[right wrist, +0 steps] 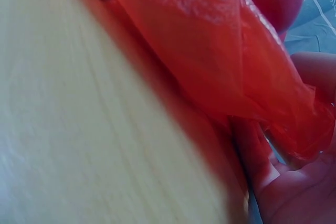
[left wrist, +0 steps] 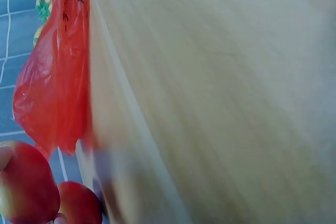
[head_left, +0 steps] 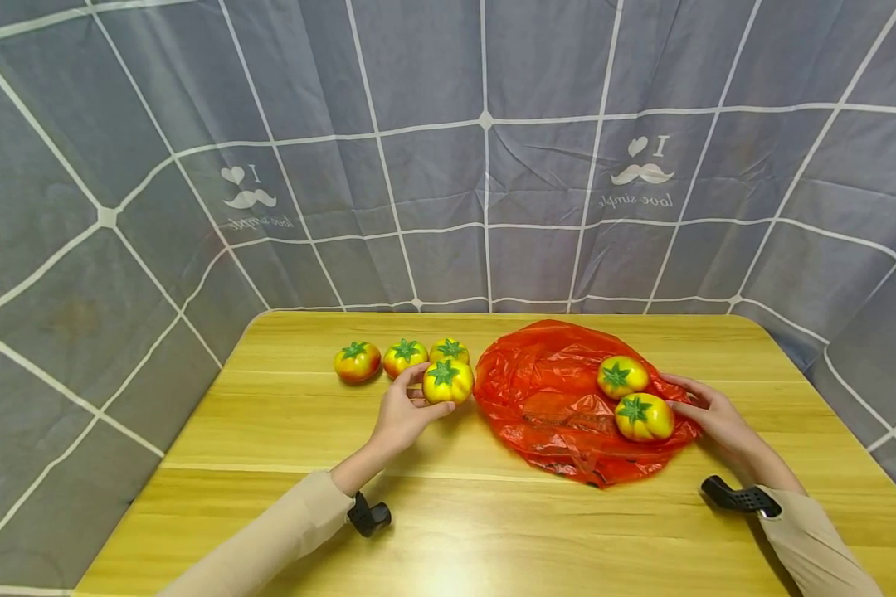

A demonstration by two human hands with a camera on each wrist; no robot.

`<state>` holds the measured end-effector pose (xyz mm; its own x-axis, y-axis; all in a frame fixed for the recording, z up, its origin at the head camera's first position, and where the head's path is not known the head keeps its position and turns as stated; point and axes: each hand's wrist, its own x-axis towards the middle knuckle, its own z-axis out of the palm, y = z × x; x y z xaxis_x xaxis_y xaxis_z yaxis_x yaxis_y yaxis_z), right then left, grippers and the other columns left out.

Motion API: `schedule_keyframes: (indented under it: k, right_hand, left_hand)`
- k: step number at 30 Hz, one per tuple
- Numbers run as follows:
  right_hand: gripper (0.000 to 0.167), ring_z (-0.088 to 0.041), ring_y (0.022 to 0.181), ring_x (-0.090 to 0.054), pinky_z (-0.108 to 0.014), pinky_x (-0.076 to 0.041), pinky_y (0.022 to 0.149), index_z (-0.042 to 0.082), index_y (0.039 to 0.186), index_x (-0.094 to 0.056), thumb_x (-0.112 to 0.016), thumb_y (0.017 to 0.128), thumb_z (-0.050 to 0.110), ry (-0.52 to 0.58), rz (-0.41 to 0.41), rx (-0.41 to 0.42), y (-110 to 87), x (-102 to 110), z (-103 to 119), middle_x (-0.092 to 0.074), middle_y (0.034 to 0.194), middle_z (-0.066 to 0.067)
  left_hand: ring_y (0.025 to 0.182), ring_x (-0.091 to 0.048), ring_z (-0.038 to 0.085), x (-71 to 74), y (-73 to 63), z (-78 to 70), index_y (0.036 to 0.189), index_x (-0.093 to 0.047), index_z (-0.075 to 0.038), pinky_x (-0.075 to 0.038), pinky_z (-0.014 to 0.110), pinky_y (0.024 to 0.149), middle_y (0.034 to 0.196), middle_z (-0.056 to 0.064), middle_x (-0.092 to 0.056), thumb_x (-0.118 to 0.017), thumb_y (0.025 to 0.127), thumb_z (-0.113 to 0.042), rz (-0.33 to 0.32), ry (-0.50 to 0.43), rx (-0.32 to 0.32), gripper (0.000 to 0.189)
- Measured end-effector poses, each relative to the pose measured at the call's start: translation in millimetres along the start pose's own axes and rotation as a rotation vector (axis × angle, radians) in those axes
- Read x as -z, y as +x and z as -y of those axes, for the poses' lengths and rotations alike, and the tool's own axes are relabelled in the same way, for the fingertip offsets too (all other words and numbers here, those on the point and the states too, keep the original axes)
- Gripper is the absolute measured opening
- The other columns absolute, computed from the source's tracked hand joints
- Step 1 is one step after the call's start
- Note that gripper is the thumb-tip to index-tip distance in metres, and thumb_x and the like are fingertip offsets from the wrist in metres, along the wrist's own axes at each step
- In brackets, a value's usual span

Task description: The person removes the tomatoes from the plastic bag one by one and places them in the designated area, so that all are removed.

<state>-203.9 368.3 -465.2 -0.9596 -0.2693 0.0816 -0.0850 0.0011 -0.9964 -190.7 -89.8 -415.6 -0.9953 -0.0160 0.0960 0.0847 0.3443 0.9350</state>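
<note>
Left of centre on the worktop (head_left: 269, 431), before a grey curtain (head_left: 433, 182) with white lines, the leftmost fruit (head_left: 357, 363) sits red-orange and yellow under a green leafy top. Just beside it is a second fruit (head_left: 403, 357), then a third fruit (head_left: 450, 349), partly hidden. Before these, the left hand (head_left: 401, 419) grips a yellow fruit (head_left: 448, 385) between thumb and fingers — the left wrist view shows its red side. A black strap (head_left: 368, 514) circles the left wrist. Farther right spreads a crumpled red plastic bag (head_left: 545, 398) with dark print. On its right part lie two more, close together: a rear fruit (head_left: 625, 373) and a front fruit (head_left: 648, 421). Finally, the right hand (head_left: 724, 423) holds the bag's right edge — its fingertips near the front fruit.
</note>
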Motion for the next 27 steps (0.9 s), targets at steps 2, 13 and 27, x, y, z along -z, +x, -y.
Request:
schedule_keyframes:
  k: [2,13,27]
  right_hand:
    - [0.041,0.006,0.096,-0.061,-0.014,-0.053,0.077,0.021,0.130,-0.059,-0.052,0.095,0.000,-0.021,-0.014,-0.008,0.1,0.2,1.0,-0.062,0.112,0.024]
    - [0.040,0.005,0.094,-0.062,-0.015,-0.054,0.076,0.023,0.129,-0.060,-0.053,0.095,0.002,-0.029,-0.029,-0.033,1.1,0.0,3.8,-0.063,0.110,0.024]
    - [0.040,0.004,0.093,-0.062,-0.015,-0.054,0.076,0.018,0.131,-0.057,-0.053,0.095,0.001,-0.052,-0.006,-0.002,-1.0,-0.1,0.3,-0.063,0.109,0.021]
  left_hand:
    - [0.092,-0.059,0.026,1.6,-0.8,2.2,0.133,-0.050,0.000,-0.053,0.035,0.084,0.121,0.019,-0.057,-0.082,0.073,-0.010,-0.005,0.003,0.006,0.069]
    - [0.092,-0.061,0.025,5.5,-1.9,15.8,0.131,-0.052,0.000,-0.052,0.033,0.082,0.119,0.019,-0.058,-0.082,0.071,-0.007,0.016,0.055,0.051,0.067]
    - [0.094,-0.061,0.024,6.6,-0.4,25.7,0.132,-0.050,0.001,-0.052,0.032,0.082,0.122,0.021,-0.058,-0.081,0.073,-0.008,0.067,0.080,0.094,0.068]
